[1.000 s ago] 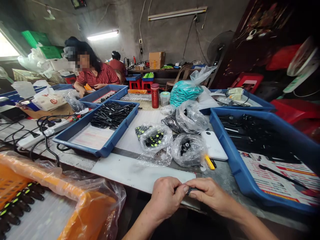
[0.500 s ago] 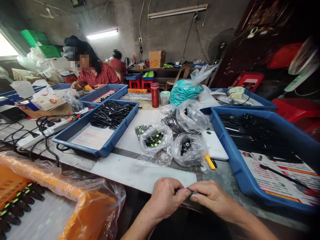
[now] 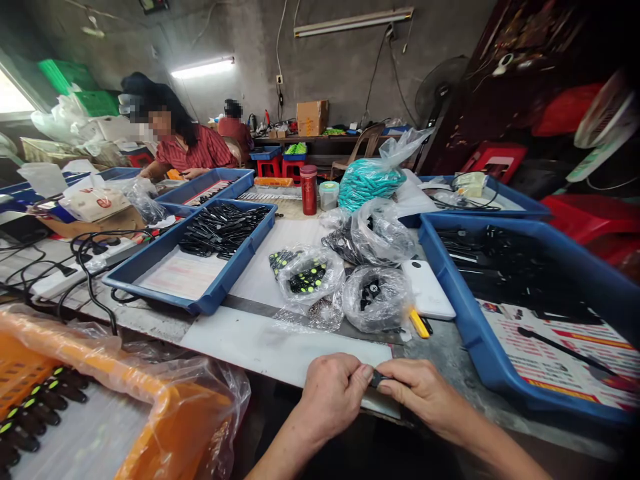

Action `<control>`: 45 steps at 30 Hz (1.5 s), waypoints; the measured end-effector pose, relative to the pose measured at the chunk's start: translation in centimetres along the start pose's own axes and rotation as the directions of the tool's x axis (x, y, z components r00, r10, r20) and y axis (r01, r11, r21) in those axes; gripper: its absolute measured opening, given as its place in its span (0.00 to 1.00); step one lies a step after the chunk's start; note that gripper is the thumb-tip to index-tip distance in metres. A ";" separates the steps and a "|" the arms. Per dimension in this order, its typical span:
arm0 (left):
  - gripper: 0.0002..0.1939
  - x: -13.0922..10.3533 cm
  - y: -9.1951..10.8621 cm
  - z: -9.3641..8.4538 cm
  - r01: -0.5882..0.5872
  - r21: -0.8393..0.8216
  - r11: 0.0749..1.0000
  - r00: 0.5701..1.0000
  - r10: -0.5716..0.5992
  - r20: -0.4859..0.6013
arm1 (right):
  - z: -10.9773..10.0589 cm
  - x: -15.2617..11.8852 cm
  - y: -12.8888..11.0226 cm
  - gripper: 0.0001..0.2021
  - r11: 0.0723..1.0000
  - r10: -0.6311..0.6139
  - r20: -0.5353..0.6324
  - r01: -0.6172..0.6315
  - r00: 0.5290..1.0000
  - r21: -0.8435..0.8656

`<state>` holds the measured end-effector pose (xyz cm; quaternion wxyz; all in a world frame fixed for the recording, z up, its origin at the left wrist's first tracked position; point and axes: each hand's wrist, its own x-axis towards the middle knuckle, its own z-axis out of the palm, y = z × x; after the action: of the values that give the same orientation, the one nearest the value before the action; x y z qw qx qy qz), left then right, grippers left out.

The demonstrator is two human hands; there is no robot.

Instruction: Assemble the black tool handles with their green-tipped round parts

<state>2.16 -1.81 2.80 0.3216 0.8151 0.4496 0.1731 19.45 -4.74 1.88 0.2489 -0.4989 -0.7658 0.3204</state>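
A small dark piece (image 3: 376,379) is pinched between my two hands at the table's front edge. My left hand (image 3: 337,390) grips it from the left with thumb and fingers closed. From the right, my right hand (image 3: 417,390) holds the same piece between thumb and fingers. Beyond my hands are an open plastic bag of black parts (image 3: 373,300), a bag of black parts with yellow-green dots (image 3: 307,277) and a yellow cutter (image 3: 419,323). A white board (image 3: 280,347) lies just left of my hands.
Blue trays with black pieces stand at left (image 3: 215,293) and right (image 3: 480,353). An orange crate (image 3: 175,407) is at the lower left. Farther back are a teal-filled bag (image 3: 370,183), a red flask (image 3: 309,190) and a seated person in red stripes (image 3: 210,147).
The fingers of both hands have shifted slightly around the dark piece, and more of it now shows between them. The whole view has moved very slightly.
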 end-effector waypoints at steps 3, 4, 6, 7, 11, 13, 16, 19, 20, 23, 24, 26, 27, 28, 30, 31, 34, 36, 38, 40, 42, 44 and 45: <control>0.15 -0.1 0.0 0.0 0.013 -0.043 0.999 1.000 -0.013 0.010 | -0.1 0.0 -0.1 0.23 0.999 -0.007 0.008 0.007 1.000 -0.034; 0.15 -0.1 0.0 0.1 0.019 -0.057 0.998 1.000 -0.018 0.021 | -0.2 0.0 -0.1 0.24 0.999 -0.017 0.018 0.018 1.000 -0.034; 0.15 -0.1 -0.1 0.0 0.027 -0.087 0.996 0.999 -0.023 0.045 | -0.4 -0.1 0.0 0.26 0.999 -0.048 0.048 0.048 0.998 -0.014; 0.14 0.0 -0.1 0.0 0.029 -0.101 0.995 0.998 -0.024 0.051 | -0.5 -0.1 0.0 0.26 0.998 -0.062 0.063 0.062 0.996 0.001; 0.14 0.2 0.0 0.0 0.030 -0.119 0.992 0.999 -0.026 0.032 | -0.3 0.0 0.0 0.24 0.997 -0.075 0.023 0.075 0.997 0.000; 0.14 0.3 -0.1 0.0 0.050 -0.101 0.994 0.999 -0.050 0.001 | 0.3 0.0 -0.1 0.24 0.998 -0.047 -0.044 0.045 0.998 -0.039; 0.13 0.3 -0.3 0.2 0.085 -0.083 0.993 0.995 -0.088 -0.037 | 1.1 -0.1 -0.1 0.25 0.997 -0.005 -0.099 -0.002 0.995 -0.078; 0.15 0.3 -0.5 0.4 0.058 -0.102 0.993 0.998 -0.060 -0.014 | 0.9 -0.2 0.0 0.26 0.997 -0.012 -0.059 0.007 0.998 -0.077; 0.16 0.3 -0.6 0.4 0.043 -0.105 0.994 0.999 -0.043 -0.006 | 0.7 -0.1 0.0 0.26 0.997 -0.020 -0.039 0.017 0.999 -0.071; 0.19 0.2 -0.6 0.4 0.012 -0.094 0.995 1.000 -0.013 -0.008 | 0.1 0.0 0.0 0.26 0.997 -0.037 -0.003 0.037 0.999 -0.062; 0.19 0.2 -0.6 0.4 0.010 -0.093 0.996 1.000 -0.011 -0.009 | 0.0 0.1 0.0 0.26 0.997 -0.038 -0.001 0.038 0.999 -0.066; 0.18 0.2 -0.5 0.3 0.019 -0.099 0.995 1.000 -0.020 -0.009 | 0.1 0.1 -0.1 0.27 0.996 -0.035 -0.007 0.034 0.999 -0.085; 0.17 0.2 -0.4 0.2 0.028 -0.103 0.994 1.000 -0.029 -0.007 | 0.2 0.1 -0.1 0.27 0.995 -0.032 -0.015 0.031 0.999 -0.099; 0.17 0.2 -0.4 0.1 0.039 -0.107 0.993 0.999 -0.040 -0.004 | 0.4 0.0 -0.1 0.27 0.993 -0.031 -0.022 0.028 0.999 -0.112; 0.15 0.2 -0.4 0.0 0.058 -0.117 0.991 0.998 -0.057 0.013 | 0.6 -0.1 -0.1 0.27 0.990 -0.038 -0.024 0.034 0.999 -0.136; 0.15 0.2 -0.4 0.0 0.062 -0.120 0.991 0.998 -0.059 0.026 | 0.6 -0.2 -0.1 0.28 0.988 -0.047 -0.017 0.044 0.999 -0.147; 0.14 0.1 -0.4 -0.1 0.052 -0.122 0.991 0.997 -0.045 0.056 | 0.2 -0.3 0.0 0.29 0.985 -0.088 0.035 0.092 0.996 -0.146; 0.14 0.1 -0.3 -0.1 0.038 -0.115 0.993 0.998 -0.031 0.062 | 0.0 -0.3 0.1 0.29 0.988 -0.102 0.048 0.107 0.994 -0.114; 0.14 0.2 -0.1 0.1 0.031 -0.100 0.995 0.998 -0.026 0.055 | -0.1 -0.3 0.1 0.28 0.991 -0.089 0.032 0.092 0.996 -0.097; 0.15 0.2 0.0 0.2 0.041 -0.067 0.997 0.999 -0.039 0.023 | 0.1 -0.2 0.0 0.27 0.992 -0.052 -0.008 0.050 0.999 -0.112; 0.15 0.3 0.1 0.4 0.065 -0.030 0.997 0.998 -0.066 -0.018 | 0.3 -0.2 0.0 0.27 0.993 -0.015 -0.044 0.009 0.999 -0.120; 0.15 0.3 0.1 0.3 0.087 -0.026 0.996 0.996 -0.088 -0.030 | 0.4 -0.1 0.0 0.27 0.994 -0.001 -0.056 -0.006 0.998 -0.113; 0.14 0.3 0.0 0.2 0.085 -0.038 0.996 0.996 -0.086 -0.015 | 0.3 -0.1 0.0 0.28 0.994 -0.005 -0.042 0.000 0.999 -0.109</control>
<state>2.50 -1.63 2.65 0.3402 0.7875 0.4834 0.1746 19.24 -4.90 1.71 0.2377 -0.5176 -0.7773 0.2672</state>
